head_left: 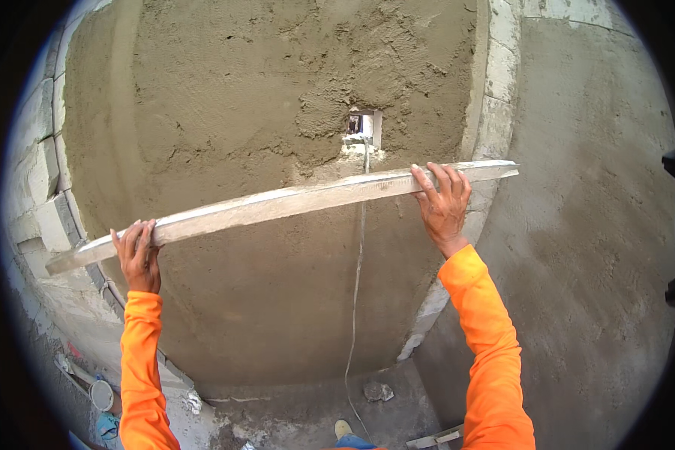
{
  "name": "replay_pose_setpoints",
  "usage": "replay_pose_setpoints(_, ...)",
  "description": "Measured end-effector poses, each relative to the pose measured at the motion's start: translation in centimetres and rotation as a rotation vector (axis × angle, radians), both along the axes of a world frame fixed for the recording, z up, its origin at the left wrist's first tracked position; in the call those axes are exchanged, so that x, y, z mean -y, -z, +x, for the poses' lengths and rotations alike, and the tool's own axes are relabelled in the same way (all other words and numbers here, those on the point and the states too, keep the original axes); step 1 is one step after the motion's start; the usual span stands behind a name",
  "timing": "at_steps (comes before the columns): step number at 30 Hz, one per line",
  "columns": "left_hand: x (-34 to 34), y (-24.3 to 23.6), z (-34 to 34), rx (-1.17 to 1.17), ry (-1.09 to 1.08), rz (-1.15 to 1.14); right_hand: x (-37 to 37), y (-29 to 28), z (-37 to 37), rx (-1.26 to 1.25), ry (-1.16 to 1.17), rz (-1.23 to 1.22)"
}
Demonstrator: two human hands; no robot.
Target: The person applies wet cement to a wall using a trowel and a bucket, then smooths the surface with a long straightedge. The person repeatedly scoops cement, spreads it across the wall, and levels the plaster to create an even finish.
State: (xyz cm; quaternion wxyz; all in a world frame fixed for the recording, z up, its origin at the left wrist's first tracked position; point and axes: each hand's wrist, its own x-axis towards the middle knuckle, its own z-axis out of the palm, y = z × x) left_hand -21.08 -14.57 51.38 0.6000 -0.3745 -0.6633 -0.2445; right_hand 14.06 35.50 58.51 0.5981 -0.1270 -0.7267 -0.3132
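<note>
A long plastering straightedge (277, 202), pale and smeared with mortar, lies across the wall and slants up to the right. My left hand (137, 255) grips it near its lower left end, fingers over the top edge. Nearer the right end, my right hand (444, 204) holds it the same way. Behind it is wet grey-brown plaster (225, 82), rough and lumpy above the bar and smoother below. Just above the bar, a square opening (361, 124) in the plaster shows a box, and a thin cable (358, 277) hangs from there down to the floor.
Bare pale blocks (58, 223) edge the wall on the left. A strip of blocks (500, 71) separates it from a grey plastered wall (585, 187) at right. On the floor are a lump of mortar (378, 391), a white bucket (103, 395) and a piece of board (436, 437).
</note>
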Motion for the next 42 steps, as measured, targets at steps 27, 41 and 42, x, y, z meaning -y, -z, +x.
replay_pose_setpoints(27,-19.5,-11.1,-10.9,-0.103,0.093,0.303,-16.2,-12.2,-6.8,-0.047,0.009,0.083)
replay_pose_setpoints(41,-18.8,-18.5,-13.7,-0.234,0.045,0.320,-15.3,-17.0,-8.5,-0.156,-0.002,0.153)
replay_pose_setpoints(42,-18.1,-20.1,-14.2,-0.210,0.044,0.325,-15.3,-18.1,-8.9,-0.164,-0.024,0.178)
